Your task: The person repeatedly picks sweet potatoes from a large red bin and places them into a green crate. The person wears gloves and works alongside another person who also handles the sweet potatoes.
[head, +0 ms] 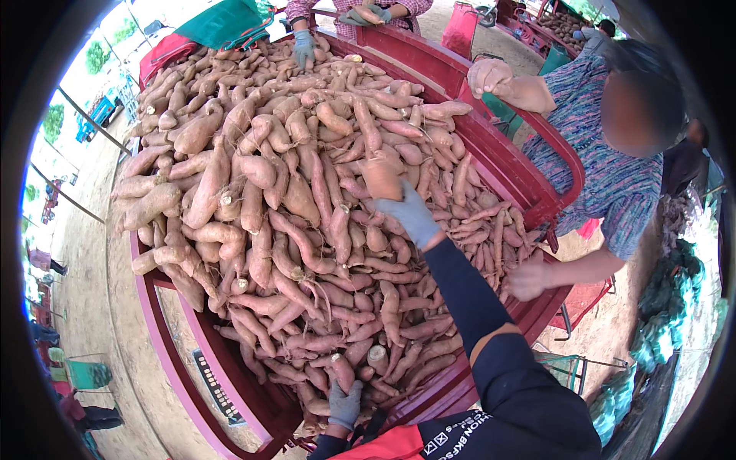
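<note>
A large heap of sweet potatoes (299,195) fills the red metal cargo bed (517,184) before me. My right hand (411,214), in a grey glove, reaches over the middle of the heap. It grips a sweet potato (380,178), blurred by motion. Low in the view, close to my body, my left hand (345,405) is also gloved in grey. Its fingers are around a smaller sweet potato (343,372) with a pale cut end. More sweet potatoes lie about both hands, some with thin roots attached.
A person in a patterned shirt (604,178) stands at the right, one hand on the bed's rail, the other by the heap. Another person's gloved hand (303,49) touches the far end of the heap. A green cloth (224,26) lies at the back. A red rail (167,339) curves at left.
</note>
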### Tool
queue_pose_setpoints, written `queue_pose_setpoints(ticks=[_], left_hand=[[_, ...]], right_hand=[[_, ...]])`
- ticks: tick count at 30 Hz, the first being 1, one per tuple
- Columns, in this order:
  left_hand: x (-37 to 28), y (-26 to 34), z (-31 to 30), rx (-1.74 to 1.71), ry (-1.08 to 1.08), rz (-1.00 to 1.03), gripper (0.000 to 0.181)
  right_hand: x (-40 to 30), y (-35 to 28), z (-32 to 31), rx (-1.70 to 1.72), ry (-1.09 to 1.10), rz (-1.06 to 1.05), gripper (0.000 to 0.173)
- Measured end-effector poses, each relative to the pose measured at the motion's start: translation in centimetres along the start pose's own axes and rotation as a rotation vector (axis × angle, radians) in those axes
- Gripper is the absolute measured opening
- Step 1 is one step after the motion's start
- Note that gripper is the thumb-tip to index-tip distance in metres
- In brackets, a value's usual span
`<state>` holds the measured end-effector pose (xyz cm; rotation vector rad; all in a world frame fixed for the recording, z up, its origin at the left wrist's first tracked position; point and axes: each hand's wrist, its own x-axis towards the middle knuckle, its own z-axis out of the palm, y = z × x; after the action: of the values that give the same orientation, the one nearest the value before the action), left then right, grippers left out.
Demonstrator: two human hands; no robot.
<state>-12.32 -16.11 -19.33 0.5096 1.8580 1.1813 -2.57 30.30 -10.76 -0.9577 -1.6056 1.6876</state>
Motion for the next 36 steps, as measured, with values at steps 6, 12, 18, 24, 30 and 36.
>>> queue_pose_setpoints(ticks=[6,12,18,24,30,36], left_hand=[[-0.1,1.2,-0.7,-0.177,-0.118,-0.266,0.044],[1.7,-2.1,-0.9,-0.044,-0.082,-0.091,0.034],[2.0,-1.0,-1.4,-0.078,-0.18,-0.172,0.028],[1.7,-0.1,-1.2,-0.054,-0.152,-0.139,0.029],[1.6,0.2,-0.8,-0.021,-0.161,-0.132,0.028],[1.7,0.5,-1.1,-0.01,-0.185,-0.132,0.024]], right_hand=[[-13.1,-0.6,2.0,1.236,-0.315,-0.116,0.055],[-24.6,2.0,0.6,1.267,-0.213,-0.016,0.056],[-40.0,3.7,-0.4,1.087,0.194,0.066,0.048],[-56.7,6.5,-8.6,0.547,0.883,0.096,0.029],[-65.4,13.7,-14.0,-0.399,1.051,0.615,0.053],[-62.4,20.4,-10.5,-1.007,0.643,1.122,0.05]])
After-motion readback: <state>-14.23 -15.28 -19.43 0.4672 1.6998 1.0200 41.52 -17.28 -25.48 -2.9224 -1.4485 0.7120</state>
